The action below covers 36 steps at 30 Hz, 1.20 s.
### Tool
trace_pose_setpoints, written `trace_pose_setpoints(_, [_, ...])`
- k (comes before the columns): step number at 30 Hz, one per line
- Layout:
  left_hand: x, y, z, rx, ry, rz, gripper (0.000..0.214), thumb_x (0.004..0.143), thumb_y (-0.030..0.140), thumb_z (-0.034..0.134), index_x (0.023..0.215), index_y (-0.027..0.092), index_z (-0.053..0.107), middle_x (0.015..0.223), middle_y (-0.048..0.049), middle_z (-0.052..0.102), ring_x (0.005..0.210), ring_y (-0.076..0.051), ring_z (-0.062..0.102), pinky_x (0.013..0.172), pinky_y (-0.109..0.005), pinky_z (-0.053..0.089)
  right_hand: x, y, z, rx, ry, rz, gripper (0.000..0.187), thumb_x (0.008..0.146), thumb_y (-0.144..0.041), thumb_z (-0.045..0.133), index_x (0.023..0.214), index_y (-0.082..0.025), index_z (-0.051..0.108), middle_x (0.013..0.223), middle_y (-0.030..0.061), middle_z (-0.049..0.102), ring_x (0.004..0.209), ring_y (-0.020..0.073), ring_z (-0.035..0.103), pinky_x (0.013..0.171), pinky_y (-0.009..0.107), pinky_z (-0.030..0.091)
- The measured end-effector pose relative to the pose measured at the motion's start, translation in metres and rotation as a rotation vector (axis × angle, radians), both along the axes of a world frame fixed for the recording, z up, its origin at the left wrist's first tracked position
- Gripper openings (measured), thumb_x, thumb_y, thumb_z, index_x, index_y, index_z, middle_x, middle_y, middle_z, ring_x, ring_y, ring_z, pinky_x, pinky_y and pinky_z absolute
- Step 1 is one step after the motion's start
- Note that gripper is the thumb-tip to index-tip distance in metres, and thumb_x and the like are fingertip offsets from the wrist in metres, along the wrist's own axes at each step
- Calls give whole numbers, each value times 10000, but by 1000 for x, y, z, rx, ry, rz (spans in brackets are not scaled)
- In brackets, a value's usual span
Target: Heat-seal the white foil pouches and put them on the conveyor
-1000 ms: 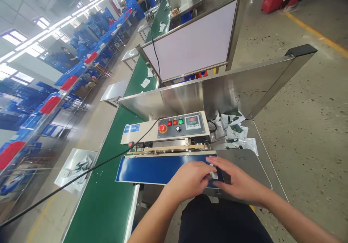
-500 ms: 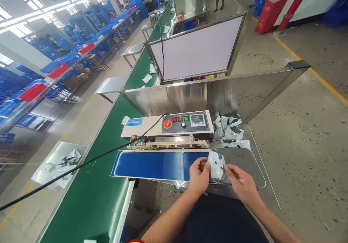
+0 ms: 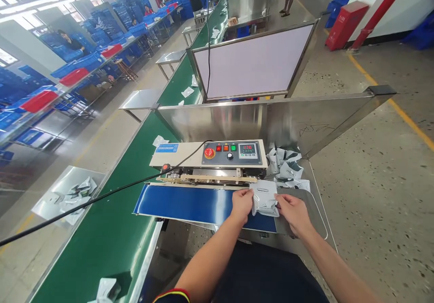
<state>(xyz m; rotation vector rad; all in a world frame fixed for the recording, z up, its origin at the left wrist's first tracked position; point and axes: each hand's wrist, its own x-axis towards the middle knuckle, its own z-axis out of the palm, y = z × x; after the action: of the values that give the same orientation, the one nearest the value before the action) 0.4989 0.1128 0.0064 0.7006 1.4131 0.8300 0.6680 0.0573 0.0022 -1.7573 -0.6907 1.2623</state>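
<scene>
Both my hands hold one white plastic pouch [image 3: 263, 198] flat over the right end of the blue belt [image 3: 183, 203] of a band sealing machine [image 3: 190, 154]. My left hand [image 3: 242, 203] pinches the pouch's left edge. My right hand [image 3: 292, 207] grips its right edge. The pouch's top edge lies close to the machine's sealing slot [image 3: 210, 179]. The control panel [image 3: 232, 153] with a red stop button and lit display sits just behind.
A heap of white pouches [image 3: 285, 167] lies right of the machine on the steel table [image 3: 315, 208]. A steel partition [image 3: 271, 120] stands behind. A green conveyor [image 3: 111, 230] runs along the left, with a black cable [image 3: 101, 196] across it. People work at distant benches.
My hands lifted the pouch off the table edge, then carried it forward and laid it on the blue belt by the sealing slot. The view tilted a little.
</scene>
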Motion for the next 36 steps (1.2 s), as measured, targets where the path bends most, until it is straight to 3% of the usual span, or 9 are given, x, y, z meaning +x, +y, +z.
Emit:
trace_pose_setpoints(3, [-30, 0, 13, 30, 47, 84, 517, 705, 623, 913, 736, 124, 783, 754, -96, 758, 741, -220, 683, 731, -316, 548, 26, 24, 6, -50, -50, 109, 468, 847, -672, 752, 817, -210, 822, 802, 120, 801, 709, 301, 771, 610, 400, 639])
trace_pose_setpoints(7, [-66, -19, 31, 266, 296, 312, 555, 825, 610, 869, 1117, 139, 835, 1171, -178, 817, 1083, -293, 759, 977, -387, 598, 103, 63, -2, -88, -682, 16, 452, 844, -625, 694, 978, -216, 833, 995, 183, 821, 920, 377, 769, 761, 486, 622])
trace_pose_setpoints(11, [-64, -46, 40, 403, 337, 229, 528, 970, 652, 735, 1114, 148, 804, 1061, -153, 808, 966, -257, 767, 896, -369, 622, 143, 92, -16, -104, -821, 178, 499, 821, -651, 680, 967, -195, 818, 905, 180, 795, 846, 359, 736, 764, 478, 582])
trace_pose_setpoints(14, [-35, -53, 45, 502, 305, 35, 452, 1045, 590, 667, 1054, 163, 815, 951, -121, 794, 858, -225, 742, 823, -340, 609, 134, 89, -1, 35, -744, 278, 560, 890, -737, 597, 955, -226, 816, 984, 143, 825, 739, 285, 706, 767, 440, 578])
trace_pose_setpoints(18, [11, -42, 50, 638, 284, -117, 380, 1067, 487, 650, 1191, 167, 815, 1045, -147, 799, 942, -248, 739, 862, -359, 610, 116, 51, 53, 336, -700, 320, 529, 972, -749, 568, 1011, -283, 815, 1272, 119, 813, 827, 272, 741, 835, 430, 597])
trace_pose_setpoints(21, [37, -29, 51, 713, 257, -168, 490, 1032, 460, 701, 1414, 156, 742, 1325, -200, 768, 1213, -309, 712, 1043, -433, 588, 108, 18, 88, 446, -642, 335, 479, 988, -734, 612, 972, -303, 820, 1203, 111, 825, 926, 295, 771, 878, 419, 617])
trace_pose_setpoints(23, [47, -25, 50, 710, 180, -246, 432, 1056, 484, 666, 1316, 165, 796, 1332, -189, 778, 1248, -314, 705, 1103, -447, 559, 102, 0, 98, 429, -566, 324, 492, 955, -752, 664, 935, -288, 825, 1077, 113, 830, 872, 287, 769, 807, 392, 630])
trace_pose_setpoints(31, [39, -42, 32, 418, 39, -342, 672, 1069, 699, 533, 842, 124, 798, 794, -65, 720, 760, -191, 596, 713, -271, 477, 64, -37, 67, 94, -184, 83, 612, 727, -779, 835, 885, -187, 846, 787, 99, 782, 700, 257, 721, 608, 312, 587])
trace_pose_setpoints(36, [32, -34, 10, 152, 82, -141, 673, 904, 731, 701, 552, 174, 565, 555, 32, 412, 579, -109, 328, 563, -251, 255, 34, -29, 46, -71, -120, -173, 473, 723, -639, 806, 773, -169, 786, 504, 1, 535, 490, 152, 467, 459, 276, 367])
